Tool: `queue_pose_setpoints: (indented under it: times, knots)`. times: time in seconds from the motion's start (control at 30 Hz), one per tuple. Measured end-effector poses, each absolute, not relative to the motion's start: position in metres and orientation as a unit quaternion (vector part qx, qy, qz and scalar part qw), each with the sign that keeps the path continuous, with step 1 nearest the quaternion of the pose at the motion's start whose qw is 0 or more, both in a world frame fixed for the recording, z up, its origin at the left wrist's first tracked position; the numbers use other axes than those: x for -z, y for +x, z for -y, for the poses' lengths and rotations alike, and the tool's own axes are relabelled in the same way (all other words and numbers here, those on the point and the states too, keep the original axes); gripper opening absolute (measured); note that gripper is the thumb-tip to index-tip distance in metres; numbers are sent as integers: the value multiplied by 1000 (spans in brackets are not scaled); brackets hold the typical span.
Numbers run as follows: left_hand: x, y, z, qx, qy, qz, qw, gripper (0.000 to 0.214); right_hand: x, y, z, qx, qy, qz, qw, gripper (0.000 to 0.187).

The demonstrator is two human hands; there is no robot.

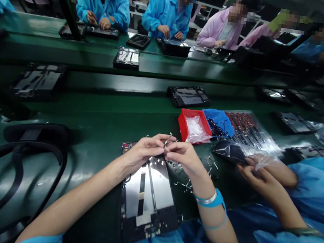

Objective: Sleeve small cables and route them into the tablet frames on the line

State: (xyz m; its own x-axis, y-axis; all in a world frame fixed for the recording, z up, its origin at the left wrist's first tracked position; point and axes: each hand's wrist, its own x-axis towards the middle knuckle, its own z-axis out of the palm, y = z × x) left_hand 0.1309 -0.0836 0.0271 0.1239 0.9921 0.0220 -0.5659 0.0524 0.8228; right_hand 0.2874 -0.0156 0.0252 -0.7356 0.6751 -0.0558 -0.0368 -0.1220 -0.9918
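My left hand (149, 148) and my right hand (184, 154) meet above the top end of an opened tablet (167, 185). Pinched between the fingertips of both is a small thin strip (168, 139), dark with a pale tip; its exact kind is too small to tell. The tablet lies with its inside up, showing silver panels, dark strips and a circuit board at the near end. A blue wrist strap (212, 202) is on my right wrist. Loose small strips (185, 178) lie scattered on the bench right of the tablet, partly behind my right forearm.
A red bin (183, 125) of clear plastic pieces and a blue bin (230, 125) of black parts stand ahead, beside a sheet of parts (252, 131). A co-worker's hands (259, 170) hold a plastic bag at right. A black strapped object (36, 135) lies left. More opened tablets (189, 96) lie beyond.
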Motion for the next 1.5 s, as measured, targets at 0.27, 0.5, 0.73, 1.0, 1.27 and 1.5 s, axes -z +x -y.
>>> queue_pose_setpoints:
  times: [0.27, 0.5, 0.73, 1.0, 1.27, 1.5]
  knots:
    - [-33, 132, 100, -577, 374, -278, 671, 23, -38, 284, 31, -725, -225, 610, 229, 33]
    - [-11, 86, 202, -534, 502, -648, 208, 24, -19, 251, 74, -669, -331, 650, 144, 20]
    - [37, 93, 261, -362, 670, -648, 5, 31, 3, 231, 95, -503, -354, 786, 59, 10]
    - [41, 97, 258, -262, 739, -619, -45, 32, -4, 231, 96, -422, -373, 826, 29, 8]
    - [44, 101, 258, -243, 736, -630, -55, 34, -2, 235, 98, -423, -374, 824, 47, 10]
    - [46, 103, 259, -234, 732, -636, -73, 43, 0, 234, 93, -455, -366, 811, 37, 1]
